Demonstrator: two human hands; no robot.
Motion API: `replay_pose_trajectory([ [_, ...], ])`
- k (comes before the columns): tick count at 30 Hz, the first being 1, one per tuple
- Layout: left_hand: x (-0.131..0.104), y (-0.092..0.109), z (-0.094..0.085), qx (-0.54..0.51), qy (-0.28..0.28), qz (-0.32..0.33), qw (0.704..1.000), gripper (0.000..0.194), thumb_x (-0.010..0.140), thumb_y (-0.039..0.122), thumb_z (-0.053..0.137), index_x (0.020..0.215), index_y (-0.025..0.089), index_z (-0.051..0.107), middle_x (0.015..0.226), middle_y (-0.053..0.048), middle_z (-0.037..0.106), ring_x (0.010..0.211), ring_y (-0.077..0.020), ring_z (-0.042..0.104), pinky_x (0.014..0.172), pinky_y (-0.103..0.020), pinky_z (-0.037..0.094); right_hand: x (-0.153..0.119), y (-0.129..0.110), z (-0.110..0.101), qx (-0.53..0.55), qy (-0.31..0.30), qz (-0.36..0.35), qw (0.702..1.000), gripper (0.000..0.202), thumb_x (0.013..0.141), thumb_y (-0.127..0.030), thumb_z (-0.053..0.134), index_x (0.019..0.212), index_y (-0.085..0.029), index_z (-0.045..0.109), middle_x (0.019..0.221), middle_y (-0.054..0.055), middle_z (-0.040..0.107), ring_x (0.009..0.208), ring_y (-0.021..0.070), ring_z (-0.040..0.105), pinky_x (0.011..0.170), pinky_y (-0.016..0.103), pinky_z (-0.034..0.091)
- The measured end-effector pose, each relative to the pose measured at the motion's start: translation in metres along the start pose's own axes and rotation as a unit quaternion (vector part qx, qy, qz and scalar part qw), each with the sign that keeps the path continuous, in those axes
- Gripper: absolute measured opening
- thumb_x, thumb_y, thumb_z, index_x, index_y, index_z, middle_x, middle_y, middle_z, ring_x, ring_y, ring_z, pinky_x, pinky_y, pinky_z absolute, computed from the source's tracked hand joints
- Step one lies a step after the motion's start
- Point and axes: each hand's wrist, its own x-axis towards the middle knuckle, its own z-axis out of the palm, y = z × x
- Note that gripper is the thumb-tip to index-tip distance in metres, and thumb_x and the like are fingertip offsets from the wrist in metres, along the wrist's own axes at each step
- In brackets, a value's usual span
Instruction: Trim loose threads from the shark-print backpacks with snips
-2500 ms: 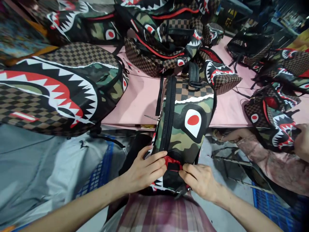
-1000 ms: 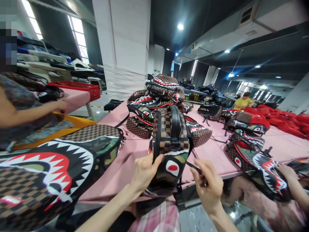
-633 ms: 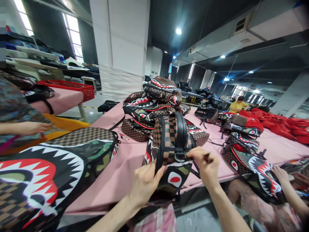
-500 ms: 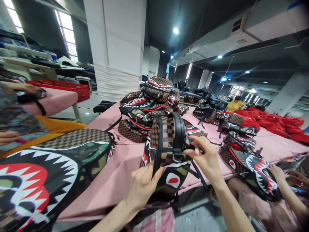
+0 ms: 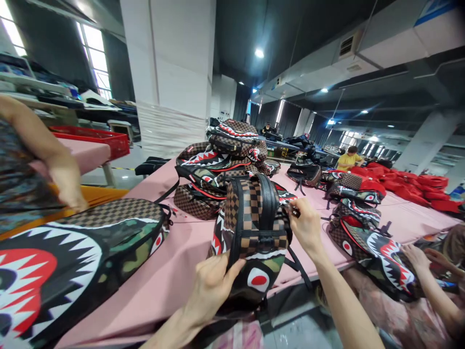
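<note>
Brown-checked, the bag (image 5: 250,242) is resting by the near edge of the surface (image 5: 160,276), left hand (image 5: 214,281) gripping it, right hand (image 5: 305,225) working beside its handle (image 5: 268,206), hold unclear, apparently needing steadiness.

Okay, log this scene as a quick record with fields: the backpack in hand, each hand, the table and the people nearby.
Held item: checkered-and-camouflage backpack, black top handle up
Left hand: grips the near left edge
Right hand: at the right side, fingers on a small dark piece, unclear what
Table: pink-covered; large shark-print backpack left, backpack pile behind
People: person in yellow top farther off; co-worker's hand on right-side backpack
</note>
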Motion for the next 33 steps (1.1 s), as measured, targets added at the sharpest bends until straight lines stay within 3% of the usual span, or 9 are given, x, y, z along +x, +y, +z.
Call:
replay_pose_trajectory([
  [4,0.002,-0.023,-0.017,-0.108,-0.097,-0.009,0.989,0.030,0.086,0.028,0.047,0.064,0.015,0.063,0.054,-0.002,0.061,0.047,-0.0111,0.054,0.048,-0.020,0.043,0.027,0.027,0.009,-0.035,0.034,0.032,0.998,0.008,0.081,-0.019,0.051,0.080,-0.018,0.058,0.084,0.007,0.062,0.078,0.0203,0.057,0.065,0.028,0.039],
  [8,0.045,-0.095,-0.056,-0.152,-0.215,-0.138,0.955,0.029,0.075,0.040,0.054,0.062,0.016,0.064,0.059,0.001,0.065,0.055,-0.0149,0.059,0.052,-0.022,0.049,0.025,0.029,0.009,0.007,0.005,0.035,0.999,0.011,0.082,-0.024,0.050,0.078,-0.018,0.058,0.079,0.006,0.062,0.074,0.0197,0.056,0.064,0.028,0.038],
  [11,0.087,-0.121,-0.084,-0.078,-0.172,-0.210,0.959,0.027,0.079,0.037,0.051,0.083,0.015,0.067,0.083,0.002,0.070,0.082,-0.0179,0.064,0.077,-0.029,0.051,0.005,0.011,0.010,0.091,-0.015,0.039,0.995,0.013,0.082,-0.026,0.050,0.074,-0.019,0.058,0.072,0.003,0.061,0.067,0.0171,0.055,0.062,0.026,0.038],
  [13,0.105,-0.103,-0.094,0.012,-0.048,-0.192,0.980,0.030,0.083,0.036,0.050,0.100,0.015,0.063,0.100,-0.001,0.068,0.094,-0.0187,0.061,0.087,-0.033,0.047,-0.006,-0.002,0.012,0.144,-0.019,0.053,0.988,0.015,0.081,-0.027,0.051,0.072,-0.019,0.058,0.069,0.001,0.060,0.063,0.0154,0.054,0.059,0.025,0.037],
  [15,0.111,-0.064,-0.092,0.109,0.054,-0.068,0.990,0.029,0.085,0.036,0.050,0.105,0.017,0.060,0.105,-0.002,0.065,0.095,-0.0188,0.059,0.087,-0.033,0.046,-0.012,-0.012,0.013,0.182,-0.020,0.067,0.981,0.017,0.081,-0.029,0.052,0.069,-0.018,0.058,0.066,0.000,0.059,0.060,0.0144,0.052,0.056,0.024,0.036],
  [17,0.107,-0.024,-0.077,0.175,0.011,0.160,0.971,0.024,0.087,0.034,0.050,0.102,0.021,0.062,0.099,-0.004,0.066,0.092,-0.0203,0.058,0.084,-0.034,0.044,-0.013,-0.017,0.011,0.204,-0.024,0.068,0.976,0.019,0.080,-0.030,0.053,0.067,-0.018,0.059,0.065,0.000,0.059,0.058,0.0140,0.052,0.054,0.024,0.036],
  [19,0.101,0.003,-0.055,0.254,-0.029,0.240,0.936,0.028,0.084,0.036,0.056,0.104,0.018,0.062,0.096,-0.007,0.066,0.086,-0.0226,0.057,0.074,-0.035,0.043,-0.012,-0.019,0.006,0.195,-0.031,0.062,0.978,0.018,0.080,-0.029,0.052,0.067,-0.018,0.059,0.065,0.001,0.060,0.058,0.0139,0.053,0.053,0.023,0.036],
  [26,0.082,0.019,-0.023,0.229,-0.052,0.250,0.939,0.024,0.084,0.032,0.052,0.093,0.011,0.061,0.086,-0.009,0.063,0.080,-0.0229,0.054,0.073,-0.036,0.044,-0.014,-0.025,-0.015,-0.047,-0.057,0.047,0.996,0.009,0.073,-0.014,0.052,0.071,-0.017,0.060,0.071,0.006,0.063,0.064,0.0181,0.058,0.056,0.026,0.035],
  [33,0.063,0.024,-0.029,0.249,-0.036,0.242,0.937,0.030,0.088,0.027,0.046,0.109,0.010,0.058,0.121,-0.013,0.059,0.112,-0.0268,0.050,0.091,-0.037,0.041,0.014,-0.007,-0.010,0.275,-0.109,0.069,0.953,0.023,0.081,-0.037,0.053,0.085,-0.018,0.066,0.076,0.002,0.066,0.069,0.0155,0.059,0.061,0.024,0.042],
])
